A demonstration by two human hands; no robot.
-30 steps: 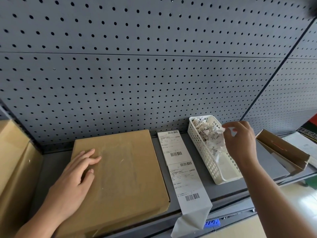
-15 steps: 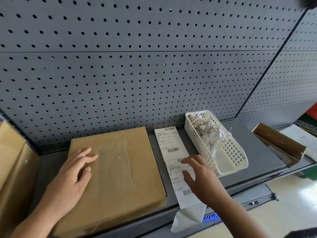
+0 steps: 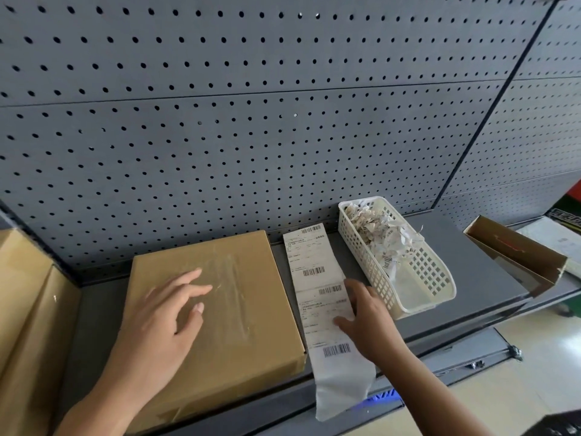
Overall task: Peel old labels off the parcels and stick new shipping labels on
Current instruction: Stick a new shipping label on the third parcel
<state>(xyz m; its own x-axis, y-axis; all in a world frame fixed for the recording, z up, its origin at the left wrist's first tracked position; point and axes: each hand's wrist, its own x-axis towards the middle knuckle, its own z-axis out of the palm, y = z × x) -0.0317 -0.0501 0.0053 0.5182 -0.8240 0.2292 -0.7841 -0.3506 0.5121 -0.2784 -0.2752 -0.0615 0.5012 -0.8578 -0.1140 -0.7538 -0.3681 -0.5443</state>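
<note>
Rests L hand [image 3: 163, 319], fingers spread & relaxed, gripping nothing, on top of the flat brown parcel [image 3: 251, 325], lying on the grey shelf [image 3: 478, 278] in front of the pegboard [image 3: 251, 121], shiny tape residue on its top. Lays R hand [image 3: 371, 322], fingers loosely straight & curled round nothing, on the right edge of the label strip [image 3: 311, 262], flat between parcel & white basket [image 3: 434, 272] w/ its near end drooping over the shelf's front lip. Shows crumpled label scraps [image 3: 377, 234] at the basket's far end, an open carton [image 3: 518, 256] further right & brown boxes [image 3: 25, 309] at far left
</note>
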